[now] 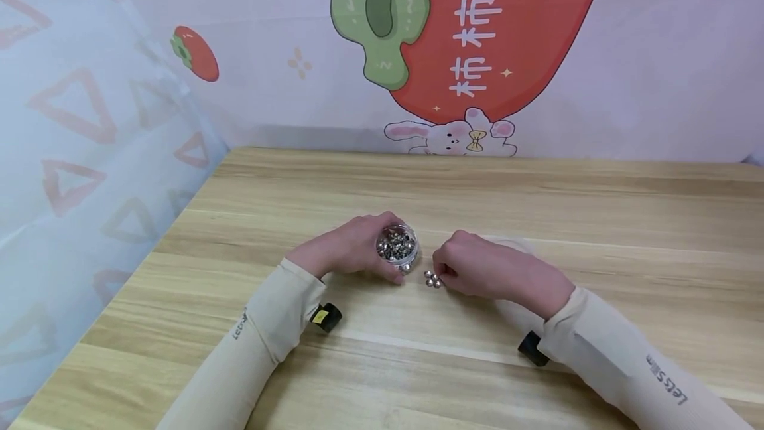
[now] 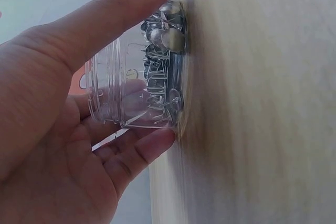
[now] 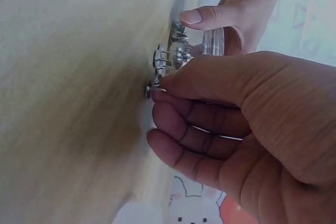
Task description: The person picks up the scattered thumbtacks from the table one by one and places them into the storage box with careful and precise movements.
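A clear round jar (image 1: 408, 259) holding silver thumbtacks (image 2: 157, 51) stands on the table. My left hand (image 1: 361, 244) curls round it, thumb on the near side and fingers on the far side. To the jar's right, several thumbtacks (image 1: 429, 282) sit in a small cluster on the wood, their points up in the right wrist view. My right hand (image 1: 486, 267) is at the cluster's right edge. Its thumb and index finger pinch a thumbtack (image 3: 149, 89) close to the tabletop, and the other fingers are bent beneath the index in that view.
A pale translucent disc (image 1: 518, 243) lies partly behind my right hand on the wooden table (image 1: 382, 377). A printed cloth (image 1: 268, 85) hangs along the table's back edge, and another cloth with triangles (image 1: 77, 184) hangs at the left. Black wrist-camera mounts (image 1: 326, 318) sit under the sleeves.
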Demonstrator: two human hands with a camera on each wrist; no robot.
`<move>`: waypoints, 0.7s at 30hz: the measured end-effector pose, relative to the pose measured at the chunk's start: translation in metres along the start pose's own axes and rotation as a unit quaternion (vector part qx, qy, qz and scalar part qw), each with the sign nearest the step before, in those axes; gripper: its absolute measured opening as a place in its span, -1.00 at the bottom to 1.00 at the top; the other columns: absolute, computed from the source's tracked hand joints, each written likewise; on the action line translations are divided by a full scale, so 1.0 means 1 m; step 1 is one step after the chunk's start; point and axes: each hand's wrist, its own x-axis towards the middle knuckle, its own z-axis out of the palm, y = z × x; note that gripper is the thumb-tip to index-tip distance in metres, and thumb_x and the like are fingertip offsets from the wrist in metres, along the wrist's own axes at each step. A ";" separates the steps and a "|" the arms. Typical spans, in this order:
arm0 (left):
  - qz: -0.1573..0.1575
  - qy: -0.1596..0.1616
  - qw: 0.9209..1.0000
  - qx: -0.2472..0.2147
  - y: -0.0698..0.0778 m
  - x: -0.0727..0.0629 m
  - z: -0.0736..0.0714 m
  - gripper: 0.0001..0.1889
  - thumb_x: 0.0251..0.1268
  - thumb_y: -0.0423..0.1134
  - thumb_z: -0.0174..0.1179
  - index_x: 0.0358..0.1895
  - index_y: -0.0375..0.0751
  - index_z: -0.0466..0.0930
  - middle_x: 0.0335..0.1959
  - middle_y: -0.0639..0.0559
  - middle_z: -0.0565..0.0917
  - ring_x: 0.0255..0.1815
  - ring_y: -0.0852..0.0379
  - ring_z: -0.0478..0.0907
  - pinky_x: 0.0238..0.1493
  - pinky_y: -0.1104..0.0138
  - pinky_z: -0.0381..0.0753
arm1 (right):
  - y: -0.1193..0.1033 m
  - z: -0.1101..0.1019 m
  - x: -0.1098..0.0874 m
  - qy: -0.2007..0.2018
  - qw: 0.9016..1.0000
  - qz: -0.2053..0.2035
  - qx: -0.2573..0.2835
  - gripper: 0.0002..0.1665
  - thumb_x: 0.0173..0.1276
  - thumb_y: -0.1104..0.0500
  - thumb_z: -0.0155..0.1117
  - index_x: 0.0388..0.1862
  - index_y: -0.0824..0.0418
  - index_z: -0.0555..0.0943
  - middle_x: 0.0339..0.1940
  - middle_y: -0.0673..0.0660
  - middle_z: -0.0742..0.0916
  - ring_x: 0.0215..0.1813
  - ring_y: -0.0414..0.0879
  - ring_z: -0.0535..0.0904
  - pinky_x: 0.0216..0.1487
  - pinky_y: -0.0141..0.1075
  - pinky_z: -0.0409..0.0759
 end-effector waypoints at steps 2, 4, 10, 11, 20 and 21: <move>0.000 0.000 1.000 0.001 -0.001 0.000 0.000 -0.12 -0.20 0.06 0.56 0.29 0.00 0.34 0.17 0.02 0.57 0.20 0.07 0.48 0.30 0.16 0.44 | -0.002 -0.004 0.000 0.009 1.000 0.007 0.005 -0.78 0.23 0.35 0.28 -0.57 0.11 0.63 -0.64 -0.12 0.57 -0.56 -0.33 0.35 -0.50 -0.50 0.39; 0.001 -0.001 1.000 0.000 -0.001 0.000 0.000 -0.12 -0.19 0.06 0.56 0.29 0.00 0.34 0.17 0.02 0.57 0.20 0.07 0.48 0.30 0.16 0.44 | -0.003 -0.008 -0.001 0.031 0.999 0.010 0.012 -0.82 0.23 0.35 0.29 -0.51 0.12 0.65 -0.60 -0.11 0.60 -0.53 -0.32 0.39 -0.46 -0.49 0.45; 0.001 -0.005 1.000 0.001 0.000 0.001 -0.001 -0.12 -0.20 0.07 0.56 0.29 0.01 0.34 0.16 0.04 0.56 0.16 0.10 0.48 0.27 0.20 0.45 | -0.008 -0.008 0.002 0.129 0.991 -0.021 0.028 -0.87 0.24 0.31 0.36 -0.23 0.19 0.72 -0.34 0.01 0.76 -0.33 -0.26 0.58 -0.22 -0.41 0.66; 0.003 -0.006 1.000 0.001 -0.001 0.000 -0.001 -0.12 -0.20 0.07 0.57 0.29 0.01 0.34 0.15 0.04 0.57 0.14 0.11 0.49 0.25 0.20 0.46 | -0.009 -0.005 0.003 0.147 0.988 -0.034 0.029 -0.86 0.23 0.32 0.37 -0.21 0.20 0.72 -0.31 0.03 0.77 -0.30 -0.24 0.60 -0.19 -0.39 0.68; 0.030 -0.009 0.999 0.003 -0.002 0.000 0.000 -0.06 -0.22 0.05 0.57 0.34 0.02 0.29 0.14 0.00 0.59 0.10 0.09 0.53 0.20 0.19 0.51 | -0.012 0.011 0.008 0.194 0.980 -0.051 0.000 -0.20 0.12 0.04 0.52 0.35 0.06 0.44 0.29 0.15 0.57 0.27 0.05 0.52 0.33 -0.02 0.47; 0.033 -0.008 0.999 0.004 -0.002 0.000 0.000 -0.04 -0.21 0.05 0.57 0.37 0.02 0.27 0.16 -0.01 0.59 0.13 0.08 0.53 0.22 0.18 0.50 | -0.011 0.012 0.008 0.179 0.983 -0.034 -0.008 -0.01 0.07 -0.06 0.53 0.47 -0.02 0.29 0.45 0.16 0.42 0.41 0.13 0.38 0.42 0.11 0.33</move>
